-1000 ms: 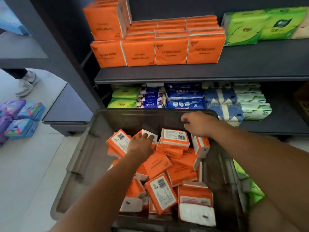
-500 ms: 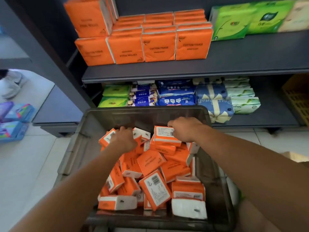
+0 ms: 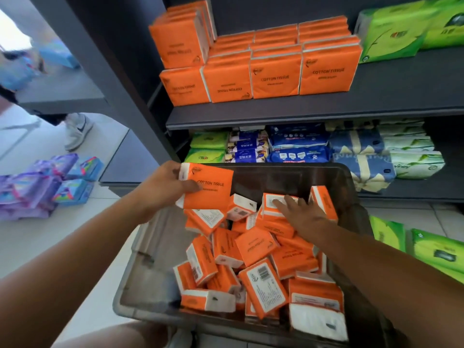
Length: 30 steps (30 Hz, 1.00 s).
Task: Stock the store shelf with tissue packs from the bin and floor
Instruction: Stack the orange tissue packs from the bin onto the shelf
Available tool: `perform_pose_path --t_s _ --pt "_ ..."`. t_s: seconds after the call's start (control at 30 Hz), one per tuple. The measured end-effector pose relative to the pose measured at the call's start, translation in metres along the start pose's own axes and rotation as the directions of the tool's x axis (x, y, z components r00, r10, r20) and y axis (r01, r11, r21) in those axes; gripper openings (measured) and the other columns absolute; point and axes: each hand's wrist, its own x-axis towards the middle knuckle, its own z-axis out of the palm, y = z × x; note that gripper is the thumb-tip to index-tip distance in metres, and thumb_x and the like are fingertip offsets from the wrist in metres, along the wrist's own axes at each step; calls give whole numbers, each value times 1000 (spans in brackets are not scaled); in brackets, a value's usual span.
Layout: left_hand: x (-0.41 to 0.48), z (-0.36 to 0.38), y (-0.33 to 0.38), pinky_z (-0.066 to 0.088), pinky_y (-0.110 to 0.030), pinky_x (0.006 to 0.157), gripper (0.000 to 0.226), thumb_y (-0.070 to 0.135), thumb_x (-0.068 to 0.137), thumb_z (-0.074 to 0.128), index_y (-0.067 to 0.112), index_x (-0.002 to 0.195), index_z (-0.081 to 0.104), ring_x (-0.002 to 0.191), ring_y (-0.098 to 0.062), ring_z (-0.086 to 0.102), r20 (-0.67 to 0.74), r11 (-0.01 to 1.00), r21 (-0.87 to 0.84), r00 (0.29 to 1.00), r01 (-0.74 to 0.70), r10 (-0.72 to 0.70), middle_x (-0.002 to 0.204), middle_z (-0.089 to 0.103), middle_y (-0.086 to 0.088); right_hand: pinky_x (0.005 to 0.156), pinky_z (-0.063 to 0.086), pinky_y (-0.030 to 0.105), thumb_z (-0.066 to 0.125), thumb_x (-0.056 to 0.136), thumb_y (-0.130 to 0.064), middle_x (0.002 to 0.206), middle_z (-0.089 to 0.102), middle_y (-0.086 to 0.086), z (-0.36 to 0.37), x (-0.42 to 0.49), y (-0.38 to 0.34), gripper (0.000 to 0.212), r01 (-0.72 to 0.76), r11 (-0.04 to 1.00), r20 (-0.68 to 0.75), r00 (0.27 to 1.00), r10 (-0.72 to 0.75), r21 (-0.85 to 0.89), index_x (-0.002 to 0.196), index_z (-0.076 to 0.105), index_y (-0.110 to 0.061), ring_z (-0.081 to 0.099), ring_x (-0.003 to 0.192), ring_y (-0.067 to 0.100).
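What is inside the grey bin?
The grey bin holds a loose pile of orange tissue packs; the right hand rests on one. The bin floor under the pile is covered.

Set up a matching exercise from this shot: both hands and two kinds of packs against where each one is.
1 left hand
2 right hand
3 purple packs
4 dark blue packs

A lower shelf
B floor, left of the bin
C flat on orange packs in the bin
D holding a lifted orange tissue pack

Pairs: 1-D, 2-C, 3-B, 4-A
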Motion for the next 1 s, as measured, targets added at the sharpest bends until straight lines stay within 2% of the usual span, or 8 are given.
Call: perform_pose_path --t_s 0.17,0.27,0.43,0.53,0.6,0.7,0.8,1.0 --pt "-7 5 -8 52 -19 47 21 9 86 71 17 96 54 59 -7 70 -43 977 -212 998 24 -34 88 69 -2 119 24 48 58 95 -11 166 -5 11 7 6 3 96 21 998 -59 998 -25 -59 156 -14 -30 17 149 39" --pt "-8 -4 -7 52 -21 49 25 14 86 72 17 104 54 71 -13 70 -84 964 -264 995 37 -62 94 68 -2 116 29 47 59 94 -14 166 -2 8 9 8 6 93 13 1000 -48 999 -12 24 156 -8 -28 20 148 37" --pt "-6 -13 -10 50 -23 51 44 19 85 74 15 121 49 82 -17 66 -155 950 -311 985 29 -80 105 64 -6 100 48 43 55 95 -15 152 38 12 -10 0 -1 67 -12 992 -164 986 33 126 152 20 -17 49 129 31" --pt "-6 -16 -10 49 -20 46 46 19 85 74 16 123 48 82 -16 65 -186 948 -318 981 0 -63 106 62 -5 94 51 42 65 89 -39 133 56 3 -38 -8 -4 58 30 945 -215 976 43 325 140 42 -23 57 117 24" --pt "-5 -19 -8 49 -23 51 48 19 86 73 15 126 47 84 -16 64 -230 942 -334 972 -23 -57 109 61 -5 88 53 40 72 81 -45 118 62 -2 -61 -16 -5 52 72 852 -225 973 55 519 126 52 -28 61 105 18" --pt "-5 -27 -4 48 -27 56 50 16 88 72 14 129 44 84 -15 61 -290 910 -411 954 -58 -71 114 58 -5 71 53 34 74 77 -34 99 60 -5 -97 -31 -5 41 148 660 -286 952 106 736 111 53 -27 59 86 13" --pt "-4 -35 -1 46 -26 59 41 16 90 69 14 125 47 84 -14 61 -361 901 -418 931 -118 -46 115 60 -4 58 41 30 69 82 -29 98 60 -2 -130 -51 -3 32 261 486 -358 926 117 834 111 55 -23 54 71 14" --pt "-13 -48 1 52 -34 74 34 15 92 67 17 122 52 99 -23 64 -418 885 -394 906 -248 68 116 63 -7 89 53 37 72 87 -25 110 66 -4 -180 -89 6 28 392 197 -428 882 199 899 113 63 -30 65 101 14"
